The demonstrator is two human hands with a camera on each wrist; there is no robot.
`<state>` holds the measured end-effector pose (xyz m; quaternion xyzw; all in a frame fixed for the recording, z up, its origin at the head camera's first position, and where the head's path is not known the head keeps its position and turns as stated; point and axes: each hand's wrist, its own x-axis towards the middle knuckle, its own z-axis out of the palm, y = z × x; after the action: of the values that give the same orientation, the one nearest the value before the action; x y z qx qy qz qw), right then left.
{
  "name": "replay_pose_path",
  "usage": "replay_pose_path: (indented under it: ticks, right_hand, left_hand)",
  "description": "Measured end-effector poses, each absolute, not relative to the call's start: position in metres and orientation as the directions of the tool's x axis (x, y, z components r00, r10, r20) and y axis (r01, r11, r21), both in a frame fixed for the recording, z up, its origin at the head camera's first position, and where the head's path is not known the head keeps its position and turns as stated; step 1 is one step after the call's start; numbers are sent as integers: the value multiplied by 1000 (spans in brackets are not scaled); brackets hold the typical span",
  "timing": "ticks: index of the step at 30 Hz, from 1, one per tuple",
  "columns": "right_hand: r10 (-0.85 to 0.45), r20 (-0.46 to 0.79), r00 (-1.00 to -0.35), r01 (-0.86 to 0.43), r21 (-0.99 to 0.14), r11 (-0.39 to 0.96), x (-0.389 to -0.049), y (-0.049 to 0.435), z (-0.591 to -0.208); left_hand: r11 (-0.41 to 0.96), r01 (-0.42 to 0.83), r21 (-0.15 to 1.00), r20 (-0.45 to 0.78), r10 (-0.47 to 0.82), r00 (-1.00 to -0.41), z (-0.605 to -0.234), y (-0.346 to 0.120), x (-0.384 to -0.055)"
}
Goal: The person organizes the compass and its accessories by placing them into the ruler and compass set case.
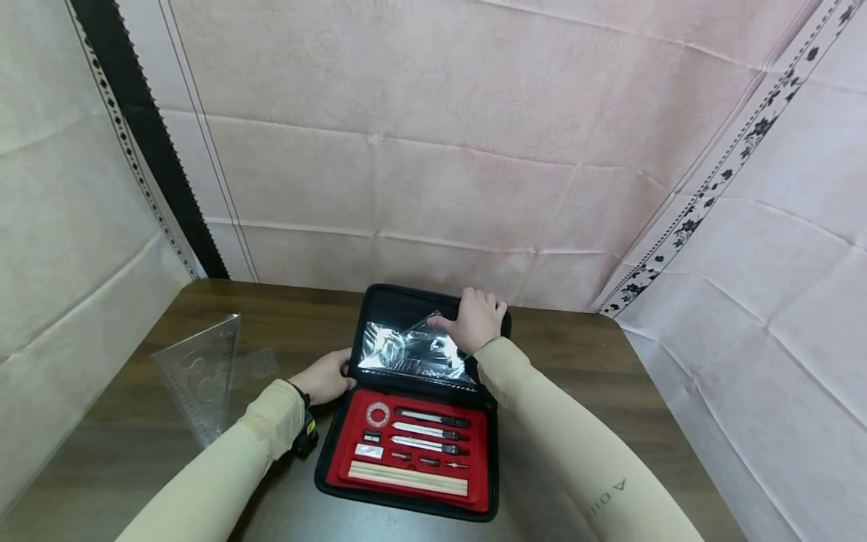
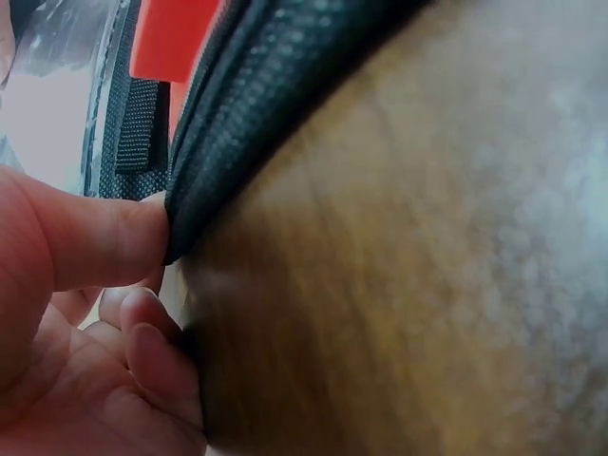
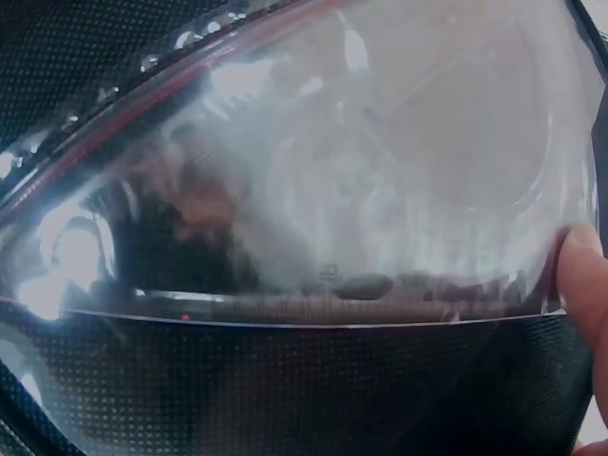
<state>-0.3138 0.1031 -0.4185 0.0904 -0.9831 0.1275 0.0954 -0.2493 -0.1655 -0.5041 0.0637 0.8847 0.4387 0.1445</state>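
A black zip case lies unfolded on the table, its lid away from me. My left hand pinches the case's left edge near the fold; the left wrist view shows the thumb on top of the black fabric edge. At the lid's upper right, my right hand holds the edge, its thumb beside a corner of the clear plastic pocket. A transparent drawing tool with ruler marks shows in that pocket. Its outline is partly lost in glare. My right fingertips are mostly hidden in the right wrist view.
The red tray holds compasses, wooden pencils, an eraser, a sharpener and a round ring. A clear set square lies left on the wooden table. Hanging cloth surrounds the table.
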Motion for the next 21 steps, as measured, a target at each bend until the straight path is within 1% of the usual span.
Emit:
replay_pose_path:
  ticks: [5, 8, 11, 14, 17, 19, 21]
  right_hand:
    - [-152, 238, -959, -207, -224, 952, -312, 103, -419]
    - [-172, 236, -956, -225, -218, 950, -312, 109, -419]
    - [-195, 229, -954, -242, -200, 950, -313, 122, -419]
    - [-171, 208, -963, -213, -200, 956, -314, 143, -421]
    - [-115, 164, -980, -153, -241, 958, -312, 165, -427]
    - [-98, 104, -990, -125, -302, 945, -310, 176, -435]
    - [-110, 32, -993, -114, -361, 926, -307, 184, -444]
  left_hand:
    - [604, -7, 797, -191, 242, -951, -505, -166, -249]
    - [593, 11, 805, -178, 259, -949, -505, -166, -249]
    - [591, 35, 806, -164, 279, -946, -503, -166, -248]
    - [599, 59, 798, -151, 294, -944, -502, -167, -246]
    - [621, 72, 780, -150, 298, -943, -502, -169, -245]
    - [650, 73, 757, -157, 289, -944, -502, -169, -243]
    - [679, 60, 731, -169, 265, -949, -501, -168, -239]
